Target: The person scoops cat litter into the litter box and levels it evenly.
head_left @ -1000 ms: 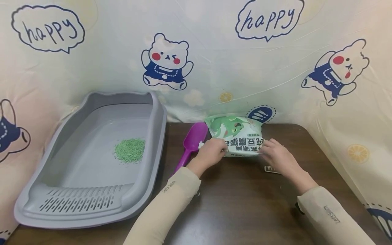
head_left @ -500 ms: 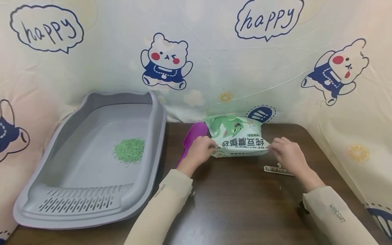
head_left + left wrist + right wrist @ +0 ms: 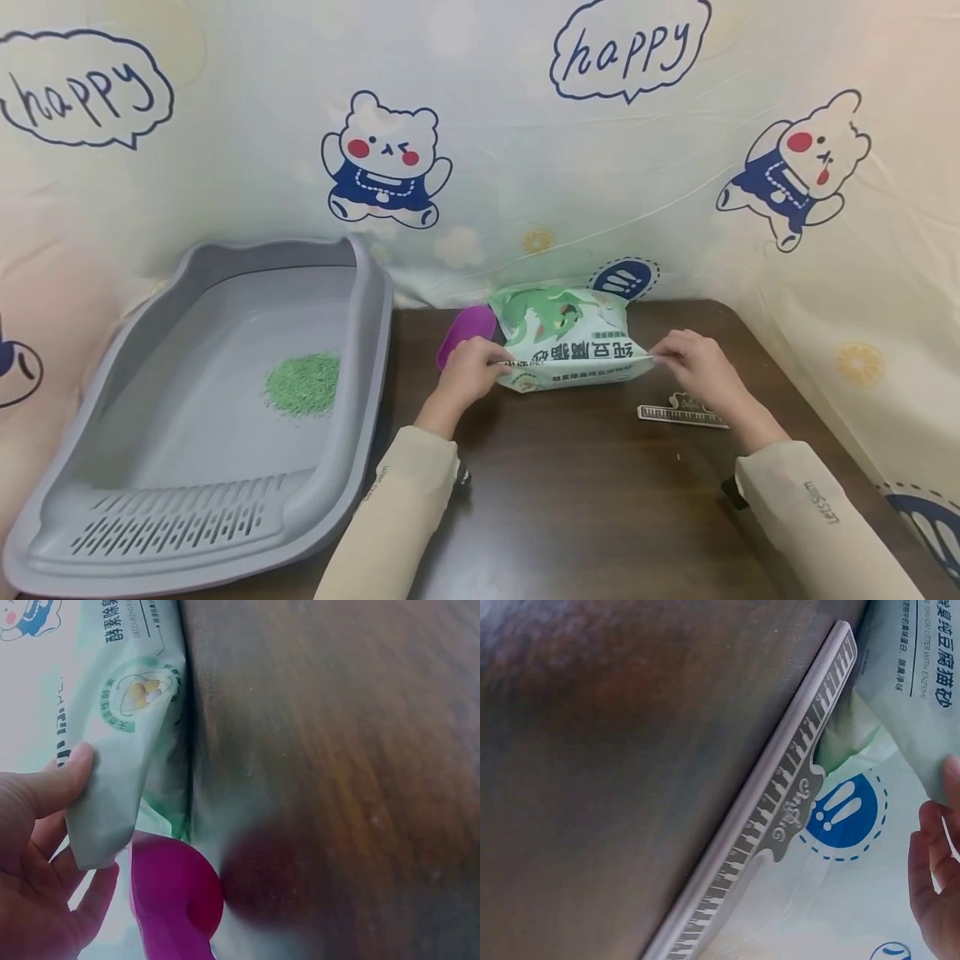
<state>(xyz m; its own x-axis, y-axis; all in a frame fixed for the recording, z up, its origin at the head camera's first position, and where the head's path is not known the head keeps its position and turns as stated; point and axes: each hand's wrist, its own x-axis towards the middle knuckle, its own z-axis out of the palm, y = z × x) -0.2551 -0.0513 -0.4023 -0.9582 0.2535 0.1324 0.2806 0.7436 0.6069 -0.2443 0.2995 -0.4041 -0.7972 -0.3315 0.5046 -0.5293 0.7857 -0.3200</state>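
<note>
A pale green and white cat litter bag lies on the table, its near end drawn out flat between two corners. My left hand pinches the bag's left corner; the left wrist view shows the thumb on top of the flap and fingers beneath it. At the right corner, my right hand pinches the bag between thumb and fingers. A purple scoop lies beside the bag, partly hidden by my left hand. Below my right hand is a flat clip-like piece with a piano-key pattern, partly covered in the head view.
A large grey litter box stands on the left of the brown table, with a small heap of green pellets inside. A patterned cloth hangs behind and around the table.
My hands have moved apart to the bag's two near corners, and its near edge has straightened between them. More of the piano-key piece shows. The head view has shifted slightly to the right.
</note>
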